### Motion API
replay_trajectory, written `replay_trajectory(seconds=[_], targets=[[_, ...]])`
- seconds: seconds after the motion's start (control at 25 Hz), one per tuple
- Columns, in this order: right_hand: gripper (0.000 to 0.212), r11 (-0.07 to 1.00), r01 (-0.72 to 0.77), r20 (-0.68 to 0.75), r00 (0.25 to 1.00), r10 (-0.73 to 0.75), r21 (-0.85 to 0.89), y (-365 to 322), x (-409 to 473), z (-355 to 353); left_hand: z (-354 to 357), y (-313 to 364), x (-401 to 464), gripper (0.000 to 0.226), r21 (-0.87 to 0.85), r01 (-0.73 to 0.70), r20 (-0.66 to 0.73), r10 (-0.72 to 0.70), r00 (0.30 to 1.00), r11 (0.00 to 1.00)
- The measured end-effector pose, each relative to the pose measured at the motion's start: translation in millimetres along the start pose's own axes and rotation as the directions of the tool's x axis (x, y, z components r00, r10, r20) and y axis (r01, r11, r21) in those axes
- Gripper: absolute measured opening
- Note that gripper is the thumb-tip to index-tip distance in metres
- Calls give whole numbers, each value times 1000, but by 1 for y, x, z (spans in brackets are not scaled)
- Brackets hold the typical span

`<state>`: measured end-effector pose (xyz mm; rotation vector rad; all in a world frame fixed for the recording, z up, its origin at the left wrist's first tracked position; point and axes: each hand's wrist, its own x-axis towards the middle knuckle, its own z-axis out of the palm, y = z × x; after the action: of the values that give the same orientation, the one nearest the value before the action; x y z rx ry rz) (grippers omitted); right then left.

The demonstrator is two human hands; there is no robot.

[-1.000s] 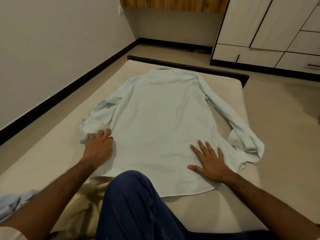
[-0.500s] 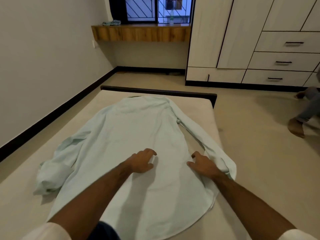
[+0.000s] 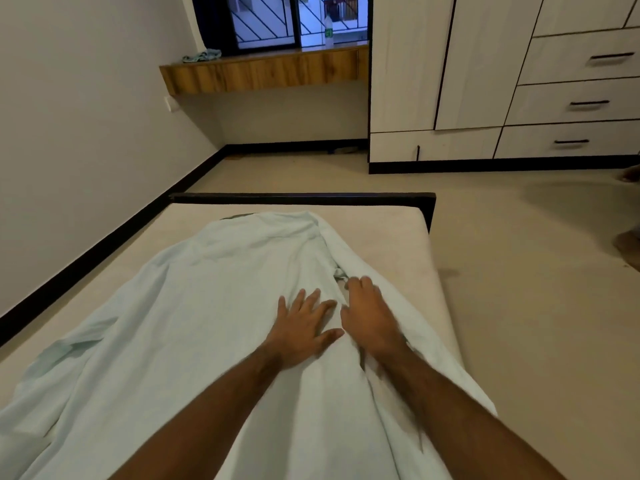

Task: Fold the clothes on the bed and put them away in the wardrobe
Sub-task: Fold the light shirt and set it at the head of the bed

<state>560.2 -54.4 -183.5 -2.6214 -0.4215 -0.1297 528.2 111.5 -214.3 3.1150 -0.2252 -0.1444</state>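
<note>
A pale mint long-sleeved shirt point(image 3: 194, 317) lies spread on the beige bed point(image 3: 391, 244), collar toward the far end. Its right side and sleeve are folded inward over the body. My left hand point(image 3: 301, 327) presses flat on the shirt's middle with fingers spread. My right hand point(image 3: 367, 317) lies just to its right on the folded-over side, fingers curled down onto the cloth; whether they pinch it I cannot tell. The left sleeve trails off toward the lower left. The white wardrobe point(image 3: 485, 81) stands at the back right, doors and drawers closed.
A dark bed frame point(image 3: 304, 197) edges the far end. A wall runs along the left. A wooden shelf point(image 3: 263, 72) under the window carries a small cloth point(image 3: 202, 56) and a bottle point(image 3: 329, 31). Another person's feet point(image 3: 628, 237) show at the right edge on the floor.
Both hands have moved from the shirt's lower edges to its middle. The right side and sleeve have been brought inward over the body. The camera has tilted up and closer.
</note>
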Motion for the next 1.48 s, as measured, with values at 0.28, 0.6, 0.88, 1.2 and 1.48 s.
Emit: replay_trajectory(seconds=[0.28, 0.6, 0.88, 1.2, 1.48], targets=[[77, 992, -128, 199, 972, 123, 14, 43, 118, 7, 4, -55, 61, 81, 99, 96, -79, -88, 993, 990], [48, 994, -35, 262, 965, 8, 101, 29, 205, 32, 5, -63, 93, 76, 73, -120, -7, 121, 993, 990], [28, 948, -286, 133, 954, 269, 140, 49, 261, 42, -9, -138, 164, 70, -285, 153, -109, -191, 976, 946], [27, 997, -56, 68, 996, 59, -44, 62, 299, 51, 13, -137, 212, 81, -67, 237, -162, -246, 956, 969], [82, 992, -117, 445, 891, 87, 42, 83, 228, 3, 4, -117, 203, 72, 24, 304, -7, -304, 953, 952]])
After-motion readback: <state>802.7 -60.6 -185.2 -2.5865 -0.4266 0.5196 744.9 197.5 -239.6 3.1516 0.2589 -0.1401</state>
